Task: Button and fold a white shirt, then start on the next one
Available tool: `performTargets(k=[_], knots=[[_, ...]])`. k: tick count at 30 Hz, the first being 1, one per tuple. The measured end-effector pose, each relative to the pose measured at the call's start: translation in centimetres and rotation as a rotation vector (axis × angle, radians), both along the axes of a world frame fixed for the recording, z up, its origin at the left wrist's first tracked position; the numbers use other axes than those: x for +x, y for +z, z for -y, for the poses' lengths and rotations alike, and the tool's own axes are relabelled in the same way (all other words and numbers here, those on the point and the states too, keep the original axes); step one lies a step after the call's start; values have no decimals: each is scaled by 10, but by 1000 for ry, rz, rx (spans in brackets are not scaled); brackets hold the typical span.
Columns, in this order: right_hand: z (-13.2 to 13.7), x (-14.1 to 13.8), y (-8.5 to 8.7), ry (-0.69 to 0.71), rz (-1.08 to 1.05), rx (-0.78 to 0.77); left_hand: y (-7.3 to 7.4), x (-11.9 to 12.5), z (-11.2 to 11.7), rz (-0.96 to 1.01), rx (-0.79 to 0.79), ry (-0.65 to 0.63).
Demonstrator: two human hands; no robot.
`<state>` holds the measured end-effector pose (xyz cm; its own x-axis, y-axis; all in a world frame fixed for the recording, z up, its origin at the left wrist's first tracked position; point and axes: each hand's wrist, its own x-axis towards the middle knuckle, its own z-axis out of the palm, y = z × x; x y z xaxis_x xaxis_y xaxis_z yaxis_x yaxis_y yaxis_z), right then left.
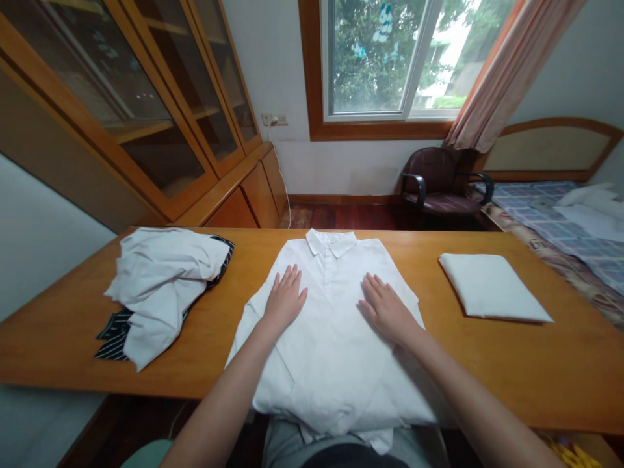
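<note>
A white collared shirt is spread front side up on the table, its collar at the far edge. The hem hangs over the near edge toward my lap. My left hand lies flat on the left chest of the shirt, fingers stretched forward. On the opposite side of the button placket, my right hand rests flat with its fingers extended, pointing up and to the left. Neither hand grips the fabric. The sleeves lie along the shirt's sides, partly hidden by my forearms.
The wooden table also bears a crumpled white garment over black striped cloth at left. A folded white cloth lies at right. Beyond stand a glass-door cabinet, an armchair and a bed.
</note>
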<state>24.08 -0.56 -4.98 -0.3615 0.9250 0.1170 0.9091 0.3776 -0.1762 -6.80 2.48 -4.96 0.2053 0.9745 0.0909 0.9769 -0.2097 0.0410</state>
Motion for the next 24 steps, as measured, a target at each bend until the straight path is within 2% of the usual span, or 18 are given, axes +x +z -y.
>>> performTargets(k=[4,8,12,19,24], knots=[[1,5,-8,10,28,19,-8,7,-3,26,-7,-14],[-13,30,-11,-36,35,34,-11,-4,-9,28,-5,-41],[-28,42,-13,-23,47,32,-12,-10,-19,42,0,-34],[-61,48,-16,-4,26,31,-14,-5,-46,95,16,-50],[-82,55,-16,3,35,29,-15,-19,-70,197,42,-143]])
